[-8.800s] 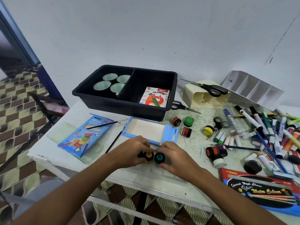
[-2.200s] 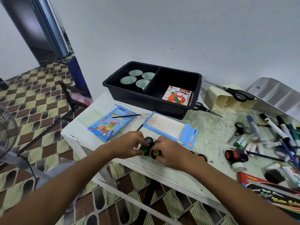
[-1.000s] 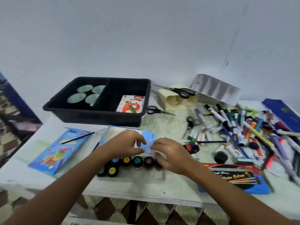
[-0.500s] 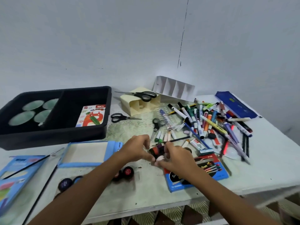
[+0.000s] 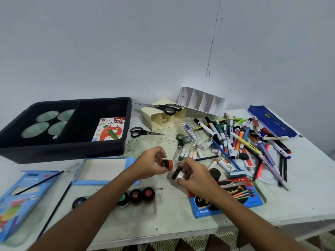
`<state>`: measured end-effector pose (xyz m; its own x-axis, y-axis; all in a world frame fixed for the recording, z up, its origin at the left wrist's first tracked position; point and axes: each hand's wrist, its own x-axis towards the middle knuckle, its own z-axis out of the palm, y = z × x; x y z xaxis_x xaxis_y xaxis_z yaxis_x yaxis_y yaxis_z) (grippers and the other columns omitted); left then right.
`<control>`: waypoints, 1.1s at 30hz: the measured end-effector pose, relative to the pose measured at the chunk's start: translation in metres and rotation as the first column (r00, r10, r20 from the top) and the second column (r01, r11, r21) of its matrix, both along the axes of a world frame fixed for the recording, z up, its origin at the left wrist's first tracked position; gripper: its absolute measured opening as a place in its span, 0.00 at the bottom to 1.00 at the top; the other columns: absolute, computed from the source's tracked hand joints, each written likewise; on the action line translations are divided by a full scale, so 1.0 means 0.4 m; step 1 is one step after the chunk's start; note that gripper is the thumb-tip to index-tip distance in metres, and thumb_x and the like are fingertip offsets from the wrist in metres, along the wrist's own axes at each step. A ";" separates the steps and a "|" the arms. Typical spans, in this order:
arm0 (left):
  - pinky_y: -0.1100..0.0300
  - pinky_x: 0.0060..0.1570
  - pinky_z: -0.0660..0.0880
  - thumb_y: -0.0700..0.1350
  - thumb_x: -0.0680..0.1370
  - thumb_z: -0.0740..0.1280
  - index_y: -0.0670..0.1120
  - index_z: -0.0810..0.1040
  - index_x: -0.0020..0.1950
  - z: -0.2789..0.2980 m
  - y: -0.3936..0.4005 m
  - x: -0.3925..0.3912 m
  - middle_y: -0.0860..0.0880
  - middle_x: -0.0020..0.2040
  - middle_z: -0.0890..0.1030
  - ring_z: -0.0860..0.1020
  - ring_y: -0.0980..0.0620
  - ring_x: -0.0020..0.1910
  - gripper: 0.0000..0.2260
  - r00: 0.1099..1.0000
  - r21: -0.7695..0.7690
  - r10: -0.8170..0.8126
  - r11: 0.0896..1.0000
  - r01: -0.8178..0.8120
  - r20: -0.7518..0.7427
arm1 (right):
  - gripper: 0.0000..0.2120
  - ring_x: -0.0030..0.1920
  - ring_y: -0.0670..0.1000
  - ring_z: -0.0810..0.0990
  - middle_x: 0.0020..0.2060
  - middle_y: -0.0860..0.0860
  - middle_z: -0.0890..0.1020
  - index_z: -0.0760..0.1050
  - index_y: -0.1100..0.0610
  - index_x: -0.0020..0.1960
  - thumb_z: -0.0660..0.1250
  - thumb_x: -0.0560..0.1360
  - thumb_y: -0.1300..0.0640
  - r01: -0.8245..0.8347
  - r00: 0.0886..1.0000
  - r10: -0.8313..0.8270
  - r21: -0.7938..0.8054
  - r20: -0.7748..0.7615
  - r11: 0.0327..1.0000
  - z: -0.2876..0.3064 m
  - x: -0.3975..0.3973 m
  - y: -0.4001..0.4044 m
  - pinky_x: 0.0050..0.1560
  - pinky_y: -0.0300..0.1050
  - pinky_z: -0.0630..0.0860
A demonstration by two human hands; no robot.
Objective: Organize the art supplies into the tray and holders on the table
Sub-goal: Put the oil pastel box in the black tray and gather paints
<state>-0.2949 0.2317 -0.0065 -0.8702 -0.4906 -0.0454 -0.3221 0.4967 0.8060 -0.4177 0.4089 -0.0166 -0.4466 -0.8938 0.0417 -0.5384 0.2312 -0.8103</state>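
Scissors: three pairs (image 5: 165, 107), (image 5: 143, 132), (image 5: 180, 141)
Paint pots in my hands: two (image 5: 167, 164), (image 5: 176, 174)
Pots on table: four (image 5: 136, 195)
Brushes: two (image 5: 45, 180)

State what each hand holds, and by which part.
The left hand pinches an orange paint pot round its sides. The right hand grips a white paint pot by its body, black lid pointing left.

You've got a black tray (image 5: 65, 153), cream holder (image 5: 159, 118), white divider rack (image 5: 201, 102), speckled pale-green desk (image 5: 181, 223), blue watercolour box (image 5: 226, 198).
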 end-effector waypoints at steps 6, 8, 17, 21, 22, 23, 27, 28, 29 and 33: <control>0.56 0.40 0.79 0.34 0.66 0.72 0.48 0.78 0.48 0.072 -0.033 0.132 0.44 0.45 0.80 0.79 0.53 0.40 0.15 0.999 -0.028 0.033 0.999 -0.034 -0.039 | 0.25 0.38 0.43 0.75 0.43 0.51 0.75 0.77 0.48 0.61 0.73 0.68 0.66 -0.130 0.985 0.147 -0.168 0.095 0.977 0.018 0.076 -0.072 0.41 0.42 0.75; 0.55 0.40 0.82 0.32 0.66 0.73 0.46 0.79 0.47 0.094 -0.037 0.186 0.44 0.46 0.80 0.81 0.50 0.42 0.14 0.998 -0.078 0.040 0.996 -0.044 -0.053 | 0.24 0.39 0.44 0.76 0.44 0.52 0.74 0.79 0.50 0.62 0.72 0.69 0.67 -0.183 0.972 0.205 -0.182 0.115 0.966 0.024 0.107 -0.098 0.42 0.39 0.75; 0.62 0.42 0.80 0.35 0.67 0.75 0.46 0.83 0.50 0.148 -0.018 0.418 0.49 0.48 0.79 0.81 0.55 0.44 0.14 0.988 -0.194 0.149 0.971 -0.139 0.036 | 0.15 0.45 0.50 0.80 0.44 0.48 0.81 0.75 0.54 0.50 0.73 0.67 0.66 -0.392 0.903 0.414 -0.175 0.116 0.903 0.029 0.235 -0.175 0.49 0.47 0.78; 0.63 0.43 0.79 0.38 0.68 0.74 0.48 0.84 0.53 0.142 0.004 0.469 0.50 0.48 0.78 0.78 0.60 0.44 0.15 0.989 -0.247 0.084 0.968 -0.052 0.119 | 0.15 0.49 0.45 0.77 0.48 0.45 0.78 0.74 0.49 0.51 0.69 0.64 0.56 -0.512 0.859 0.511 -0.052 -0.040 0.857 0.018 0.260 -0.175 0.52 0.45 0.75; 0.63 0.44 0.78 0.39 0.68 0.74 0.49 0.83 0.54 0.136 0.010 0.475 0.51 0.48 0.78 0.77 0.60 0.44 0.15 0.986 -0.258 0.067 0.966 -0.026 0.151 | 0.16 0.50 0.46 0.76 0.49 0.46 0.78 0.74 0.48 0.51 0.69 0.64 0.54 -0.532 0.846 0.529 -0.030 -0.071 0.846 0.016 0.265 -0.173 0.52 0.45 0.74; 0.62 0.45 0.78 0.40 0.68 0.74 0.49 0.83 0.55 0.129 0.014 0.477 0.52 0.48 0.78 0.77 0.60 0.45 0.16 0.982 -0.268 0.058 0.963 -0.008 0.178 | 0.16 0.51 0.47 0.75 0.49 0.46 0.77 0.75 0.50 0.51 0.69 0.64 0.54 -0.553 0.830 0.547 -0.026 -0.108 0.833 0.014 0.268 -0.171 0.52 0.47 0.74; 0.64 0.44 0.76 0.44 0.69 0.75 0.47 0.80 0.54 0.099 0.028 0.479 0.53 0.46 0.78 0.76 0.59 0.45 0.14 0.976 -0.311 0.019 0.949 0.051 0.218 | 0.15 0.53 0.50 0.71 0.49 0.48 0.77 0.77 0.54 0.52 0.73 0.66 0.57 -0.617 0.771 0.599 -0.017 -0.218 0.787 0.003 0.276 -0.173 0.55 0.50 0.71; 0.64 0.44 0.75 0.45 0.70 0.75 0.47 0.81 0.53 0.094 0.030 0.479 0.53 0.45 0.78 0.75 0.59 0.44 0.13 0.974 -0.335 0.002 0.939 0.076 0.225 | 0.15 0.53 0.50 0.71 0.49 0.48 0.77 0.77 0.54 0.52 0.74 0.66 0.57 -0.621 0.765 0.602 -0.013 -0.229 0.784 0.002 0.276 -0.174 0.56 0.50 0.70; 0.64 0.44 0.75 0.46 0.70 0.74 0.47 0.81 0.53 0.090 0.031 0.480 0.52 0.45 0.79 0.74 0.58 0.44 0.13 0.974 -0.354 -0.012 0.930 0.095 0.228 | 0.15 0.54 0.50 0.71 0.50 0.48 0.76 0.78 0.54 0.52 0.75 0.67 0.57 -0.625 0.760 0.605 -0.010 -0.239 0.781 0.001 0.275 -0.175 0.57 0.49 0.69; 0.66 0.43 0.72 0.47 0.71 0.74 0.48 0.82 0.54 0.077 0.027 0.482 0.51 0.45 0.79 0.74 0.57 0.43 0.13 0.967 -0.399 -0.032 0.907 0.134 0.252 | 0.16 0.58 0.48 0.70 0.54 0.45 0.76 0.79 0.53 0.53 0.76 0.66 0.56 -0.646 0.740 0.625 -0.004 -0.250 0.764 0.000 0.272 -0.180 0.60 0.49 0.68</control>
